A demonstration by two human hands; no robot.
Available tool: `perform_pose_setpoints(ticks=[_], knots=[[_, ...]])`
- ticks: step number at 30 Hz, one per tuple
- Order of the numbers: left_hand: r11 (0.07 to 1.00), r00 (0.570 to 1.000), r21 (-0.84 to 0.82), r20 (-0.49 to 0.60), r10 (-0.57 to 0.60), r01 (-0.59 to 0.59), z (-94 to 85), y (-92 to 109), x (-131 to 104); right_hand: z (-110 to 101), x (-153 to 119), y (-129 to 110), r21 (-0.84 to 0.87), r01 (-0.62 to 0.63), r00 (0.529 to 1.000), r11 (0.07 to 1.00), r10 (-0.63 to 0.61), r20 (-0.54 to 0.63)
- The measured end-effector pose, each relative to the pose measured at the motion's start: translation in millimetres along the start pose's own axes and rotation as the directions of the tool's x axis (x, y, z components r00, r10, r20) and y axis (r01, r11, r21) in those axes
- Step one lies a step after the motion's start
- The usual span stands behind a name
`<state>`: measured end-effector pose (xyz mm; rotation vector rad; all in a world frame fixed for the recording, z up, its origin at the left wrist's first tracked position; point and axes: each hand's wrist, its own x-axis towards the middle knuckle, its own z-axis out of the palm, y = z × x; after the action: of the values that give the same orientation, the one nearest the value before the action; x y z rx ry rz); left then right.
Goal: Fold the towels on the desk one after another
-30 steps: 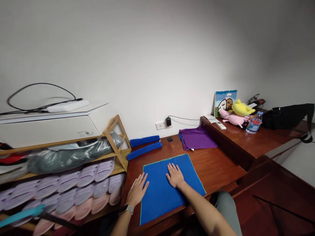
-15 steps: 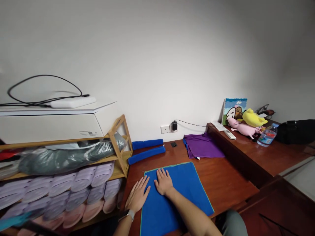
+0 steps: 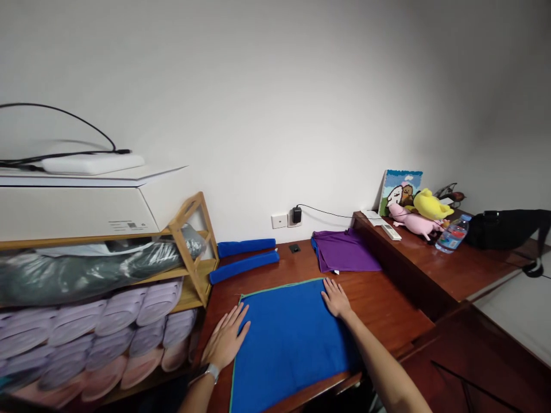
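Beside a white wall (image 3: 241, 143), on a brown desk (image 3: 396, 301), the left hand (image 3: 224, 338) and right hand (image 3: 336, 298) lie palm down, open, gripping nothing. They rest at the left edge and far right corner of a blue cloth (image 3: 288, 344), spread flat with green edges.

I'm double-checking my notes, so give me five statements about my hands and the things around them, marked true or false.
Your left hand lies at the left edge, your right hand at the far right corner, of the flat blue cloth with green edging. True.
Both wrists are bare. False: a pale grey band circles the left one.
The folded purple cloth lies on the lower, reddish-brown wooden desktop. True.
Three narrow blue cloth strips lie there. False: just two strips.
A clear plastic bottle stands beside the pink plush toy. True.
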<state>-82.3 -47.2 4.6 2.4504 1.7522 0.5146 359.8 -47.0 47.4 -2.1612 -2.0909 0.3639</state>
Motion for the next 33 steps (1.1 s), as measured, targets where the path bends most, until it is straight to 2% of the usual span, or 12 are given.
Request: perform_pose_setpoints(ticks=[3, 7, 10, 12, 17, 20, 26, 29, 33], knots=[[1.0, 1.0, 0.008, 0.001, -0.002, 0.002, -1.3, 0, 1, 3, -1, -7, -0.048, 0.012, 0.999, 0.999, -0.014, -0.043], [1.0, 1.0, 0.0, -0.005, -0.003, 0.003, -0.6, -2, 1, 15, 2, -47, -0.026, 0.134, 0.983, 0.991, -0.136, -0.124], [1.0, 1.0, -0.005, -0.019, -0.001, 0.001, 0.6, -4, 1, 21, 5, -65, 0.031, 0.139, 0.985, 0.99, -0.135, -0.104], [1.0, 0.999, -0.005, -0.036, 0.003, -0.003, 0.9, -5, 1, 20, 6, -63, 0.046, 0.117, 0.989, 0.992, -0.112, -0.094], [1.0, 0.999, -0.013, -0.046, -0.006, 0.005, 0.8, -3, 1, 12, 6, -34, 0.016, 0.009, 0.998, 1.0, -0.008, -0.062], [0.999, 0.998, -0.032, -0.06, -0.021, 0.019, 0.5, -1, 0, 11, 2, -26, -0.007, -0.014, 0.998, 1.0, 0.014, -0.058], [0.998, 0.995, -0.053, -0.081, -0.05, 0.046, -5.8, 3, 0, 13, -12, -29, -0.036, 0.017, 0.999, 0.999, -0.018, -0.037], [0.999, 0.991, -0.044, -0.131, -0.005, 0.0, -8.6, 6, 4, 13, -15, -32, -0.047, 0.061, 0.995, 0.997, -0.064, -0.075], [0.999, 0.998, -0.043, -0.056, 0.018, -0.021, -4.7, 5, 11, 14, -14, -36, -0.03, 0.058, 0.996, 0.998, -0.06, -0.073]])
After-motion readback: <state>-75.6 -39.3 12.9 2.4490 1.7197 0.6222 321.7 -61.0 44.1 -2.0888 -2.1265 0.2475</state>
